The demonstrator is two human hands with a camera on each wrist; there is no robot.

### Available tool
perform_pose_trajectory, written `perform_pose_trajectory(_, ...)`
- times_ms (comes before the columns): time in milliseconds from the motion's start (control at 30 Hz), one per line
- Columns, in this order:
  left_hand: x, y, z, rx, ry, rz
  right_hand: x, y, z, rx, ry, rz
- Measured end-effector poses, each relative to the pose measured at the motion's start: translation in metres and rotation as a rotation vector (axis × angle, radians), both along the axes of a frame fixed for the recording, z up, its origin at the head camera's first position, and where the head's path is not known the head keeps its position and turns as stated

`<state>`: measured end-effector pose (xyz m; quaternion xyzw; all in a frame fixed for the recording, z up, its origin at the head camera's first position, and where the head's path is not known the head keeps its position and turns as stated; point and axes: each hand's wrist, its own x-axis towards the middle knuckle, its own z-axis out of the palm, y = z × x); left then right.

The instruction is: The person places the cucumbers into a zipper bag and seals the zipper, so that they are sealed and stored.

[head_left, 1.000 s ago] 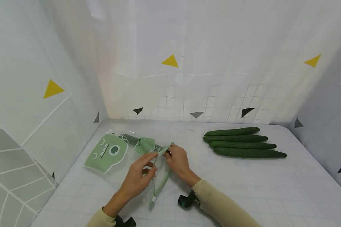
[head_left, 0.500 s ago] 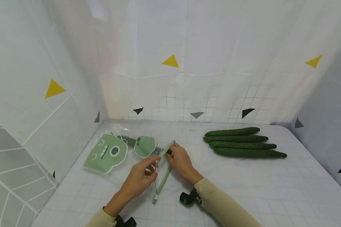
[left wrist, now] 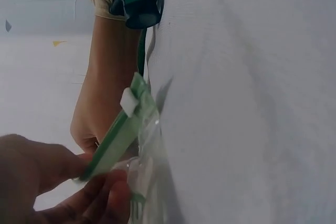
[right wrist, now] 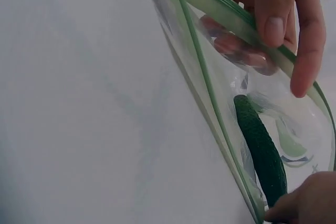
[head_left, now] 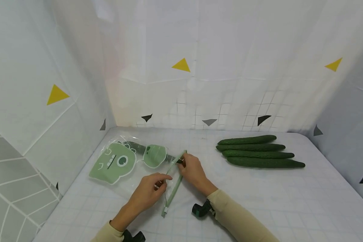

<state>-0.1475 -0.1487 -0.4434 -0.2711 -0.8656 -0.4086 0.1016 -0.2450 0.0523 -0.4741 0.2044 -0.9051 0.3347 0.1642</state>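
A clear slider bag (head_left: pixel 113 164) printed with green cartoon faces lies on the left part of the table, its mouth turned right. A cucumber (right wrist: pixel 262 153) lies lengthwise inside it. My left hand (head_left: pixel 149 191) pinches the near part of the bag's green mouth strip between thumb and fingers, holding that layer up and apart from the other. At the far end of the mouth, my right hand (head_left: pixel 193 171) grips the cucumber's end, mostly covered by my fingers. A white slider (left wrist: pixel 129 102) sits near the strip's near end.
Several cucumbers (head_left: pixel 260 163) lie side by side at the right on the white cloth-covered table (head_left: pixel 245 208). White sheet walls (head_left: pixel 230 50) enclose the back and sides. Dark wrist cameras (head_left: pixel 201 210) stick out under both wrists.
My left hand has slid a little toward me along the bag's mouth, its fingertips now lower. The right hand has shifted only slightly and stays at the cucumber's end.
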Motion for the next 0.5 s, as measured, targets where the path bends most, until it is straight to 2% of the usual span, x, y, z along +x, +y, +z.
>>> perform_pose_trajectory(233,0.000,0.002,0.003,0.048,-0.094,-0.096,-0.003,0.007,0.000,-0.126,0.033,0.024)
perform_pose_trajectory(500,0.000,0.003,0.003,0.160,-0.133,-0.073,0.000,0.023,0.011,-0.161,-0.053,0.058)
